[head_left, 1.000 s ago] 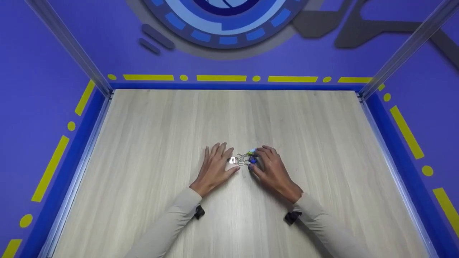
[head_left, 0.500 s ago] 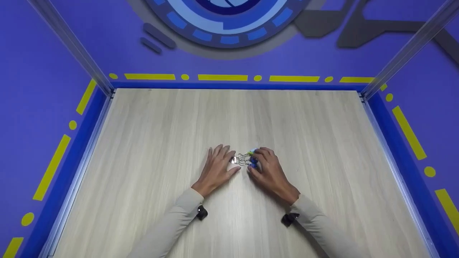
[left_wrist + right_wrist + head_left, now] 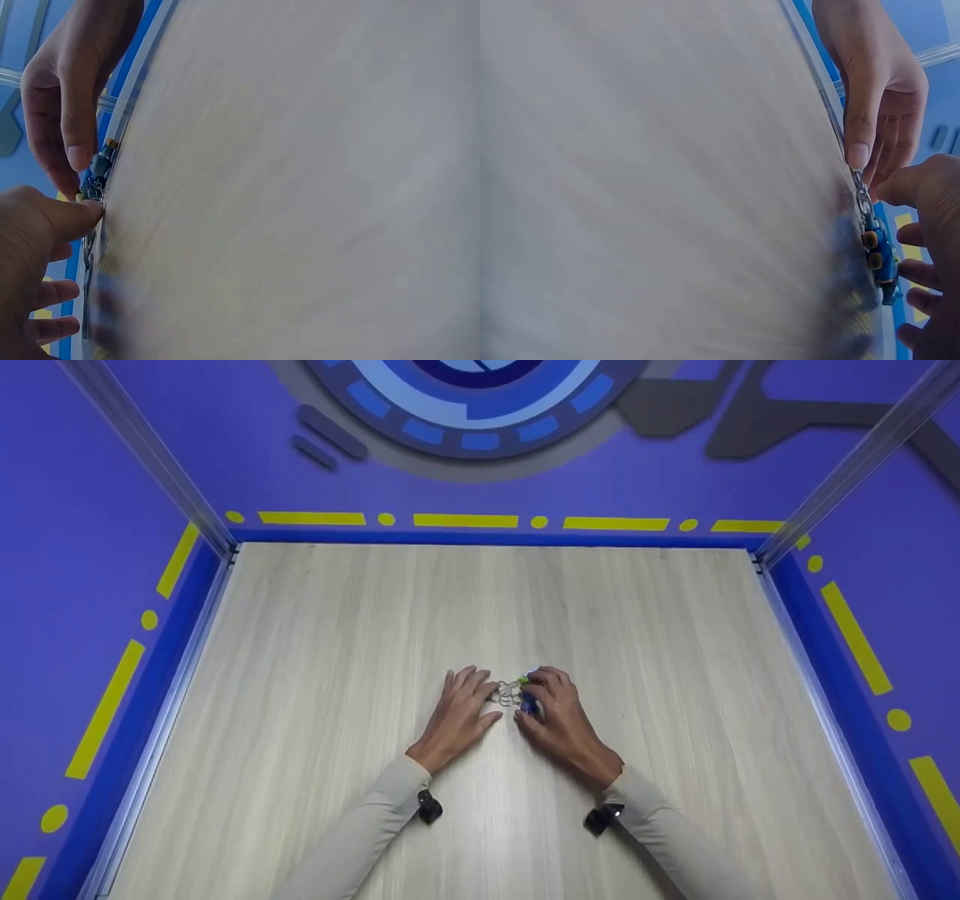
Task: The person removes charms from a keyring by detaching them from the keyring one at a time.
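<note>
Two hands (image 3: 457,714) (image 3: 559,718) on keyring bunch (image 3: 516,692)

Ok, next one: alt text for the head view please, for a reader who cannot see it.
Two hands meet over a small bunch of key rings with a blue charm on a pale wooden table: the left hand touches the rings, the right hand curls round the charm. Purple walls with yellow dashes surround the table.

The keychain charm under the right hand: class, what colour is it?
The charm is blue with small orange spots, clearest in the right wrist view.
</note>
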`<action>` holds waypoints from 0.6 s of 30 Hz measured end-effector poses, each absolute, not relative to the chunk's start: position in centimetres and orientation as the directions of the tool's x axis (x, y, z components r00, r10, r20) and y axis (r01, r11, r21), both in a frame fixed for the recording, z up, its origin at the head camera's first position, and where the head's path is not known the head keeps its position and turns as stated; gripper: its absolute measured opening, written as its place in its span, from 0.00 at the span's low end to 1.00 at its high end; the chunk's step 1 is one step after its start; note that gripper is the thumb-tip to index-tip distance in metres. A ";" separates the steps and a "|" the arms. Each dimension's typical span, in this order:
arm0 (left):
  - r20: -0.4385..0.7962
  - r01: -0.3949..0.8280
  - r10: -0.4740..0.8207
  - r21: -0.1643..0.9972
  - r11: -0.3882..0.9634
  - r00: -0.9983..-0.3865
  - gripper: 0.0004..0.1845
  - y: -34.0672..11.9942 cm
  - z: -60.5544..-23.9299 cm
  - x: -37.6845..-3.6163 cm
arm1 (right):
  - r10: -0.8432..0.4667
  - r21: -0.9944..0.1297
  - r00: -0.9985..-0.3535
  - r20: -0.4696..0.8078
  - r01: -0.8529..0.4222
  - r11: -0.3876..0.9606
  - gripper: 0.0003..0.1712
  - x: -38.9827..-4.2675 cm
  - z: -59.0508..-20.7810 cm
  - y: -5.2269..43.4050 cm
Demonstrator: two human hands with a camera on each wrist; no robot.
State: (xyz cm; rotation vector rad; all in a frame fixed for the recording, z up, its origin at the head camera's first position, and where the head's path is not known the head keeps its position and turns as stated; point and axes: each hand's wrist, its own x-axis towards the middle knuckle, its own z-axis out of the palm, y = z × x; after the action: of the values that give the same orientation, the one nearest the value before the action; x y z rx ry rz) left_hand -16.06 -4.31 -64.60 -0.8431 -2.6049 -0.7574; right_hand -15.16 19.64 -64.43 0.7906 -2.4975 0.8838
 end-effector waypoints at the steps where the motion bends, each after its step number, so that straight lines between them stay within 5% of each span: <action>1: 0.425 0.608 0.452 0.385 0.694 -0.784 0.25 -4.2 -64.6 -16.1 | -0.381 -0.454 -0.771 0.510 -0.617 0.643 0.24 -15.2 -64.4 19.7; 18: 0.461 0.566 0.375 0.404 0.718 -0.804 0.12 -3.3 -65.1 -16.1 | -0.382 -0.465 -0.791 0.479 -0.597 0.654 0.19 -15.5 -65.3 18.4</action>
State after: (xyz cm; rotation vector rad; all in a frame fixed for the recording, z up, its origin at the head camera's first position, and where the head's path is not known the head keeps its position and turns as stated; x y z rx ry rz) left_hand -16.12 -3.35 -65.08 -0.7322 -2.5767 -0.7700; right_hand -15.46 18.40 -65.27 0.7774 -2.5346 0.8879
